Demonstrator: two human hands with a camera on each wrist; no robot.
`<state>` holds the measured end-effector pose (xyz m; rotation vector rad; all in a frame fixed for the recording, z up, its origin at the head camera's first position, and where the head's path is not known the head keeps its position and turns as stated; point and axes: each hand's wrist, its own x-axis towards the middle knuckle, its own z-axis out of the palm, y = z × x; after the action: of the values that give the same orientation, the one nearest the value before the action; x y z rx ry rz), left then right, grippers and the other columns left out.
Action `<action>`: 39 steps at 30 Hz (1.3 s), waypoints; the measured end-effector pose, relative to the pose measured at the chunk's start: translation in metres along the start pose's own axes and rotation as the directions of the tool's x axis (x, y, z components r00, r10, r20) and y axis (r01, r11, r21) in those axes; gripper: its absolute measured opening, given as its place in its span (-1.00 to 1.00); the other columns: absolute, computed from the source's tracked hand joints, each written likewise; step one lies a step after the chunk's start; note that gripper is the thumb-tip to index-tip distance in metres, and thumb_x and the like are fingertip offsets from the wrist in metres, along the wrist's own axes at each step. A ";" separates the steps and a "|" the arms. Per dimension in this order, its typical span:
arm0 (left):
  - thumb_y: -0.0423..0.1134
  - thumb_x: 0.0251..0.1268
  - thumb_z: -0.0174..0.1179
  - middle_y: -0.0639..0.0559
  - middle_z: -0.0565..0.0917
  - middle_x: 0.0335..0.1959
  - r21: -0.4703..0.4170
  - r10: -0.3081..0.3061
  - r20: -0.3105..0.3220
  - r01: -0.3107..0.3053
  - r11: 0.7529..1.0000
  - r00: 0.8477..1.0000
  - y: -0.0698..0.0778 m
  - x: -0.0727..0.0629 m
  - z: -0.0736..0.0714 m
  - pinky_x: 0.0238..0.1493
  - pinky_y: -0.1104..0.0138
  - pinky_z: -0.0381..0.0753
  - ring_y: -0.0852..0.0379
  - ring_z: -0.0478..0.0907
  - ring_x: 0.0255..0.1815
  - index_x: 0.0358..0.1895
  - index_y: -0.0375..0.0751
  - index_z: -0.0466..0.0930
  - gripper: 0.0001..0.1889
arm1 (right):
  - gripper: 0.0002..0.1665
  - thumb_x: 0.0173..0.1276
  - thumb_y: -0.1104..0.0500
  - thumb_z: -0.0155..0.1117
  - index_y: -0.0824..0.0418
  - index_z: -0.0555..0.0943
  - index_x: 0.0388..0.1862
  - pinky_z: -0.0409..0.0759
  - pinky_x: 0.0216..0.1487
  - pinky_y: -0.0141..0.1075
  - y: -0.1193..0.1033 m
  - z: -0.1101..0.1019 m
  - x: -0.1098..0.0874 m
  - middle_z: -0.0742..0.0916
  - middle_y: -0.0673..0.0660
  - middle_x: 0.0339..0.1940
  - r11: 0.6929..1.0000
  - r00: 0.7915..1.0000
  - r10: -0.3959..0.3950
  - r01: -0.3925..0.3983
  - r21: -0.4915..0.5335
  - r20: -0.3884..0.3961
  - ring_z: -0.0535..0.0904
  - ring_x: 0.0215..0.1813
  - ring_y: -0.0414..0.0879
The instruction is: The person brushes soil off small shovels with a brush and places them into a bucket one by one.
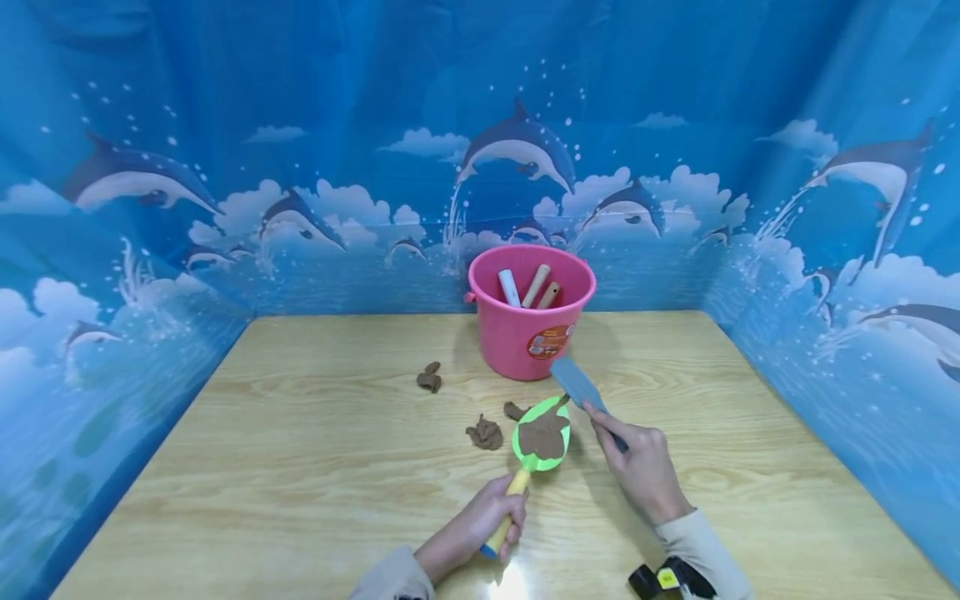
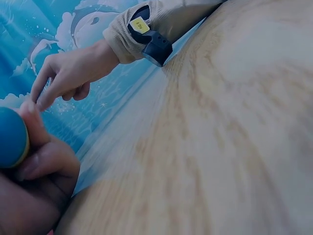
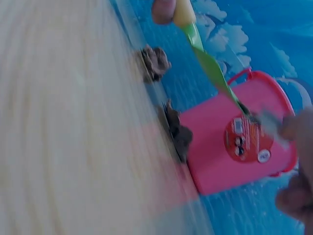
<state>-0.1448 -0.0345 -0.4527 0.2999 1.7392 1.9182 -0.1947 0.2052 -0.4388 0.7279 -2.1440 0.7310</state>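
My left hand grips the yellow handle of a small green toy shovel, whose blade is raised over the table. Brown, clay-like stuff is smeared across that blade. In the left wrist view the handle's blue end cap sticks out of the curled fingers. Between thumb and fingers, my right hand holds a flat grey-blue scraper, its edge close to the shovel's tip. Brown lumps lie on the table left of the shovel, one partly behind its blade.
A pink bucket with a red label stands at the back, with several handles poking up inside. Another brown lump lies left of it. Blue dolphin-print sheeting encloses the wooden table at the back and sides.
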 end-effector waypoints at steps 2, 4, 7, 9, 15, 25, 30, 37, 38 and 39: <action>-0.41 -0.06 -0.04 0.13 0.34 -0.74 -0.015 -0.011 0.002 0.011 1.000 1.000 0.000 0.000 -0.001 -0.86 0.53 0.30 0.28 0.25 -0.79 -0.29 -0.18 0.28 -0.80 | -0.58 0.10 0.45 0.39 0.22 0.70 -0.03 0.63 -0.39 -0.53 0.000 0.000 -0.001 0.75 0.24 -0.24 0.995 0.999 -0.019 0.015 0.095 0.042 0.71 -0.45 -0.16; -0.42 -0.07 -0.04 0.14 0.34 -0.75 -0.030 -0.013 0.009 0.013 0.999 1.000 0.000 0.001 -0.002 -0.86 0.54 0.30 0.28 0.25 -0.80 -0.30 -0.17 0.27 -0.80 | -0.58 0.11 0.44 0.38 0.18 0.71 -0.02 0.65 -0.27 -0.52 -0.001 0.001 -0.004 0.75 0.21 -0.21 0.984 0.993 -0.052 0.033 0.173 0.109 0.74 -0.34 -0.13; -0.42 -0.06 -0.04 0.15 0.34 -0.75 -0.041 -0.005 0.021 0.005 0.999 1.000 0.000 0.001 -0.003 -0.85 0.53 0.30 0.28 0.25 -0.80 -0.31 -0.17 0.27 -0.81 | -0.58 0.10 0.42 0.39 0.15 0.72 -0.04 0.64 -0.28 -0.53 -0.002 0.003 -0.006 0.76 0.17 -0.22 0.980 0.982 -0.091 0.058 0.190 0.168 0.73 -0.33 -0.15; -0.43 -0.05 -0.04 0.14 0.34 -0.75 -0.042 0.003 0.019 -0.002 0.999 1.000 0.000 0.000 -0.003 -0.86 0.52 0.30 0.28 0.25 -0.80 -0.30 -0.19 0.28 -0.81 | -0.58 0.09 0.40 0.41 0.14 0.72 -0.04 0.66 -0.29 -0.50 -0.001 0.004 -0.006 0.77 0.17 -0.25 0.989 0.983 -0.093 0.073 0.130 0.158 0.74 -0.33 -0.12; -0.42 -0.04 -0.05 0.11 0.34 -0.73 0.015 0.011 0.010 -0.011 1.000 1.000 -0.001 0.001 0.000 -0.87 0.51 0.31 0.26 0.25 -0.80 -0.28 -0.19 0.29 -0.81 | -0.59 0.05 0.43 0.42 0.22 0.72 -0.07 0.53 -0.60 -0.54 0.011 -0.003 -0.002 0.76 0.24 -0.36 0.996 0.999 -0.037 0.040 -0.075 0.036 0.53 -0.65 -0.35; -0.42 -0.05 -0.04 0.15 0.34 -0.76 -0.050 -0.008 0.035 0.010 0.999 0.999 0.000 0.001 -0.001 -0.87 0.54 0.30 0.30 0.25 -0.80 -0.34 -0.12 0.26 -0.82 | -0.57 0.12 0.44 0.38 0.14 0.71 -0.02 0.62 -0.29 -0.58 0.001 -0.006 -0.007 0.76 0.16 -0.19 0.973 0.984 -0.074 0.036 0.228 0.160 0.70 -0.38 -0.26; -0.41 -0.03 -0.02 0.15 0.34 -0.75 -0.046 0.003 0.057 0.000 0.999 0.998 0.000 0.001 0.000 -0.85 0.53 0.32 0.30 0.25 -0.81 -0.33 -0.14 0.26 -0.82 | -0.56 0.05 0.43 0.41 0.12 0.73 -0.07 0.61 -0.40 -0.56 -0.002 -0.003 -0.008 0.77 0.15 -0.28 0.993 0.985 -0.076 0.061 0.096 0.153 0.69 -0.42 -0.27; -0.42 -0.04 -0.04 0.12 0.34 -0.73 -0.025 0.016 0.049 -0.015 1.000 0.999 -0.001 -0.002 0.001 -0.87 0.52 0.32 0.28 0.26 -0.80 -0.29 -0.17 0.27 -0.80 | -0.57 0.01 0.46 0.43 0.20 0.73 -0.09 0.61 -0.47 -0.52 0.012 -0.007 -0.006 0.76 0.23 -0.32 0.999 1.000 0.001 -0.001 -0.040 -0.012 0.62 -0.57 -0.27; -0.43 -0.05 -0.04 0.12 0.34 -0.74 -0.024 0.009 0.047 -0.008 1.000 0.999 -0.001 -0.002 0.001 -0.87 0.51 0.31 0.28 0.26 -0.81 -0.30 -0.17 0.27 -0.81 | -0.57 0.00 0.47 0.43 0.20 0.73 -0.10 0.64 -0.37 -0.51 0.012 -0.008 -0.007 0.76 0.22 -0.30 1.000 0.999 0.009 -0.010 -0.023 -0.035 0.68 -0.48 -0.21; -0.43 -0.05 -0.04 0.12 0.33 -0.74 -0.025 0.004 0.043 -0.003 1.000 0.999 -0.001 -0.003 0.000 -0.87 0.52 0.31 0.28 0.25 -0.81 -0.31 -0.16 0.27 -0.81 | -0.57 -0.01 0.47 0.43 0.20 0.74 -0.10 0.66 -0.30 -0.49 0.011 -0.009 -0.007 0.76 0.21 -0.29 1.000 0.999 0.006 -0.006 0.006 -0.046 0.71 -0.39 -0.14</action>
<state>-0.1425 -0.0357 -0.4529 0.3334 1.6870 1.9204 -0.1941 0.2201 -0.4423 0.7016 -2.1037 0.7508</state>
